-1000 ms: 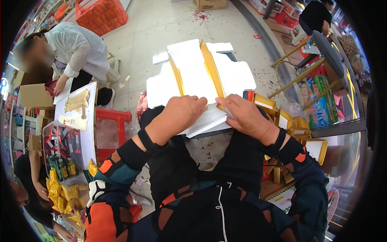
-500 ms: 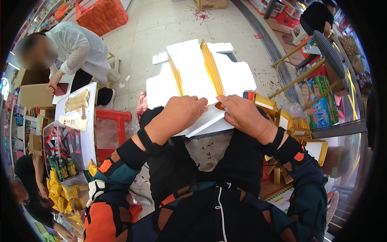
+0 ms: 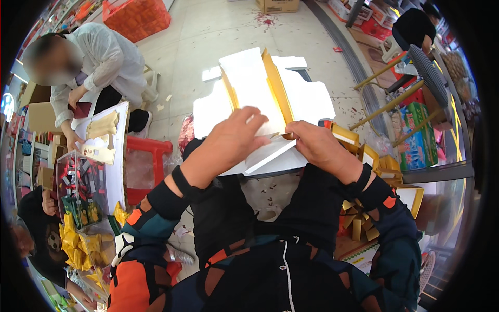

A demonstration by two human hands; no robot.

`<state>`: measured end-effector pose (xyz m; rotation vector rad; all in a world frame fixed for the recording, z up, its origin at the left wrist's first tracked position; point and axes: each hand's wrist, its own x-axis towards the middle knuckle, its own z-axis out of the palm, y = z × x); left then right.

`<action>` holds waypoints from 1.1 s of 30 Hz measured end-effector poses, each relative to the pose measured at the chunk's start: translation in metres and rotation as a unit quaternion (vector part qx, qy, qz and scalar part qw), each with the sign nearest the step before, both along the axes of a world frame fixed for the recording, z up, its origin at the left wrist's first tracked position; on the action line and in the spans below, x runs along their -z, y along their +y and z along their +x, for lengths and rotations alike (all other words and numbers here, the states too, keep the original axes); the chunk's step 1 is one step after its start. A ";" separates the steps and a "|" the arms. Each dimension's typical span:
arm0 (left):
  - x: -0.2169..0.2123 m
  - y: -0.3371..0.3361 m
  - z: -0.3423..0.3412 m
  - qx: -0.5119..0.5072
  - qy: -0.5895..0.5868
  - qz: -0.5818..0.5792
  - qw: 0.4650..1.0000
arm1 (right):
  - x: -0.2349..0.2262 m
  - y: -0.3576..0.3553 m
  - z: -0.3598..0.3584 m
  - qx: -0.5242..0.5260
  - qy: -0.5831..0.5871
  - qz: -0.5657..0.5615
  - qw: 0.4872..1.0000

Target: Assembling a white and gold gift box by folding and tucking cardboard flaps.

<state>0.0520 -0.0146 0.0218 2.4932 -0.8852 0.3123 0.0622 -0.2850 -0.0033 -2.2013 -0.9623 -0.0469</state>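
Note:
A white cardboard box blank with gold edges (image 3: 254,86) lies half folded over my knees. My left hand (image 3: 231,140) rests flat on its near side, fingers spread over a white flap. At the fold where a gold edge meets the flap, my right hand (image 3: 317,145) pinches the card. Two gold-lined walls stand up from the middle of the blank.
A person in a white top (image 3: 99,57) sits at the left beside a white board (image 3: 112,151) on a red stool (image 3: 145,156). Gold boxes (image 3: 364,156) pile at my right. A clear bin of small packets (image 3: 78,192) is at the left. An orange crate (image 3: 138,15) stands far back.
My left hand has opened and slid forward over the flap. My right hand has shifted slightly along the fold. The near flap now sticks out more.

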 end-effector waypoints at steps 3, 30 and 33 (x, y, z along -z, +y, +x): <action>-0.011 0.020 -0.008 -0.025 -0.069 -0.055 0.996 | -0.003 -0.002 0.001 -0.004 0.040 -0.002 0.999; 0.034 0.037 -0.029 0.021 -0.031 -0.009 0.999 | -0.003 -0.003 0.016 -0.023 0.092 -0.033 0.995; 0.033 0.031 -0.030 -0.033 0.023 -0.047 0.998 | 0.001 -0.004 0.014 0.004 0.083 -0.035 0.996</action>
